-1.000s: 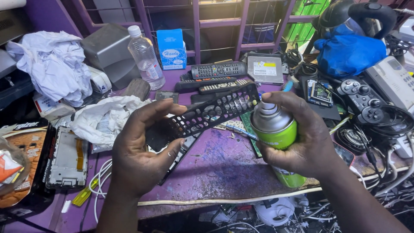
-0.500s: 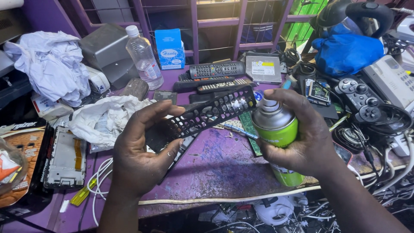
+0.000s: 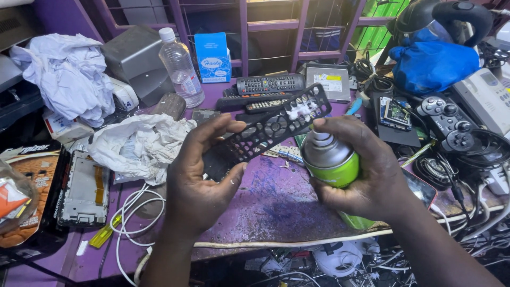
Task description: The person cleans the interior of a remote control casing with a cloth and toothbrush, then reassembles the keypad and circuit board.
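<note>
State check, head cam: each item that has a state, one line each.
left hand: gripping remote cover
remote cover: off its remote, held tilted
right hand: gripping spray can, finger on nozzle
spray can: upright, uncapped
water bottle: upright, capped
white cloth: crumpled

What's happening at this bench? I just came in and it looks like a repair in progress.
A person at a cluttered purple workbench holds a black remote-control front cover, the shell with empty button holes, in the left hand. The right hand grips a green aerosol spray can, index finger on its nozzle, which sits right at the cover's far end. White residue shows on the cover there. Complete remote controls lie behind, with a game controller to the right and a plastic water bottle at the back.
</note>
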